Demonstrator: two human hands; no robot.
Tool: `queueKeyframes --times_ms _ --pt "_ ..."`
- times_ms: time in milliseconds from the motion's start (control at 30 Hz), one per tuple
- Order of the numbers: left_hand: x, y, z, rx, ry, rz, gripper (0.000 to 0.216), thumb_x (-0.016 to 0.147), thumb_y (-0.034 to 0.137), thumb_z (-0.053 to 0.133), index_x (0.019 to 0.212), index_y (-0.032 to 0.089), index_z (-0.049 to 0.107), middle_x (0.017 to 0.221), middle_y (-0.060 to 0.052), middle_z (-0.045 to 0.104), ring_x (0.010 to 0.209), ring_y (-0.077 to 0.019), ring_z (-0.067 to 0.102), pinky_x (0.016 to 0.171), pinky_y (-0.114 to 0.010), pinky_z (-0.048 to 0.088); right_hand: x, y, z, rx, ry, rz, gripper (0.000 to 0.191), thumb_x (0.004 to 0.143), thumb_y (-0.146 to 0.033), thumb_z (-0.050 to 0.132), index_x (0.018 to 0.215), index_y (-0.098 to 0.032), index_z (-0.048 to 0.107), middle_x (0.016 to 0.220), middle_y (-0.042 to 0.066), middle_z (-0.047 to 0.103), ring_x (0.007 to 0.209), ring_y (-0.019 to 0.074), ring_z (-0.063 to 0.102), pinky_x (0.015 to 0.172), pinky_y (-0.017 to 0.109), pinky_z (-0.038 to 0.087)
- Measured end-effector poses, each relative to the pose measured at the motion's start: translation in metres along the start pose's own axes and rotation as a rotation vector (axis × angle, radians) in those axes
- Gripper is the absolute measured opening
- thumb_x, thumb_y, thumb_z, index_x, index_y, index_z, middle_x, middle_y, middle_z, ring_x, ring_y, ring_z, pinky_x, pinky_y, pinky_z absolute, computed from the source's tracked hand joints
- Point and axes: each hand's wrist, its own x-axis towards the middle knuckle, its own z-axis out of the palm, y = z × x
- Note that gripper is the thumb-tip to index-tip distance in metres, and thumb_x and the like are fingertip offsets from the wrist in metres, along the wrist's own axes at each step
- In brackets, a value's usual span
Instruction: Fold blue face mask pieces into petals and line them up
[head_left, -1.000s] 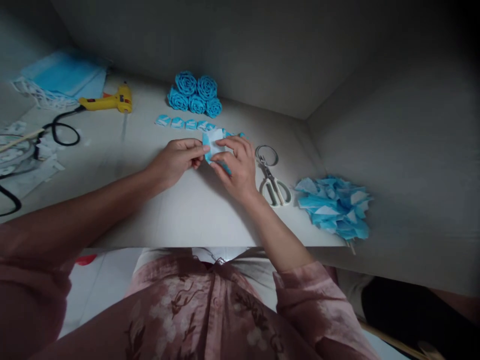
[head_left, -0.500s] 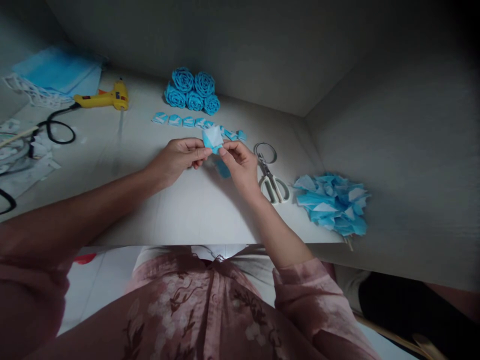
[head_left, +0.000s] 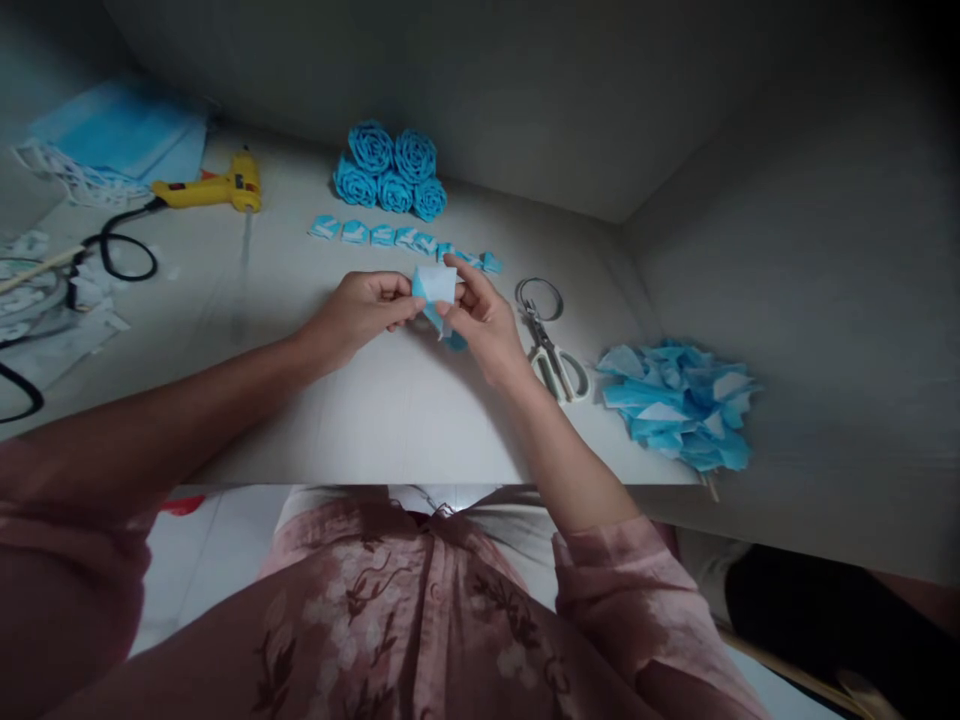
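Observation:
Both hands meet over the middle of the white table (head_left: 375, 420) and pinch one small blue and white folded piece (head_left: 435, 288). My left hand (head_left: 358, 312) grips its left edge with thumb and fingers closed. My right hand (head_left: 484, 318) holds its right side, fingers curled round it. A second blue scrap (head_left: 453, 340) lies under my right hand on the table. Just behind the hands runs a row of several small folded blue pieces (head_left: 390, 238). Further back sits a cluster of blue rolled roses (head_left: 390, 172).
Scissors (head_left: 549, 340) lie right of my right hand. A pile of cut blue scraps (head_left: 679, 405) sits at the right. A yellow glue gun (head_left: 214, 188) with black cord (head_left: 120, 258) lies back left, near blue masks (head_left: 112, 135). Walls close the back and right.
The piece was pressed near the table a second ago; both hands have lifted it slightly and my right fingers have shifted up along its right edge.

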Motion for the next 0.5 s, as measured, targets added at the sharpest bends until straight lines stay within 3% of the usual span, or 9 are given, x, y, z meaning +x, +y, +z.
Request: queueKeyframes --times_ms 133,233,333,500 --pt "0.0005 -0.001 0.0016 -0.075 0.01 0.015 0.013 0.078 0.023 0.082 0.081 0.017 0.071 0.066 0.003 0.06 0.058 -0.0084 0.051 0.057 -0.023 0.038 -0.0013 0.0019 0.0011 0.017 0.031 -0.022 0.068 0.089 -0.06 0.08 0.147 -0.031 0.06 0.106 0.004 0.074 0.1 0.022 0.071 0.085 0.037 0.063" --pt "0.0012 -0.0029 0.0028 -0.187 -0.029 -0.048 0.023 0.081 0.029 0.082 0.1 0.018 0.075 0.072 0.002 0.066 0.061 -0.0098 0.056 0.058 -0.024 0.041 -0.0021 0.0004 0.0017 -0.012 0.08 -0.041 0.066 0.092 -0.059 0.077 0.149 -0.032 0.057 0.115 0.005 0.074 0.104 0.022 0.07 0.088 0.038 0.063" --pt "0.0002 -0.0054 0.0034 -0.174 -0.078 -0.069 0.016 0.084 0.031 0.08 0.086 0.016 0.076 0.072 -0.001 0.067 0.062 -0.0098 0.057 0.06 -0.024 0.042 -0.0029 -0.0001 0.0027 -0.09 0.082 -0.059 0.066 0.095 -0.063 0.072 0.152 -0.035 0.055 0.121 0.006 0.072 0.101 0.0211 0.069 0.088 0.038 0.063" --pt "-0.001 -0.0062 0.0018 -0.106 -0.038 -0.081 0.021 0.086 0.03 0.078 0.071 0.016 0.075 0.067 -0.003 0.069 0.061 -0.0107 0.058 0.061 -0.024 0.043 -0.0014 0.0001 -0.0011 -0.16 0.035 -0.112 0.065 0.096 -0.064 0.07 0.153 -0.036 0.055 0.123 0.006 0.069 0.107 0.0222 0.068 0.093 0.041 0.062"
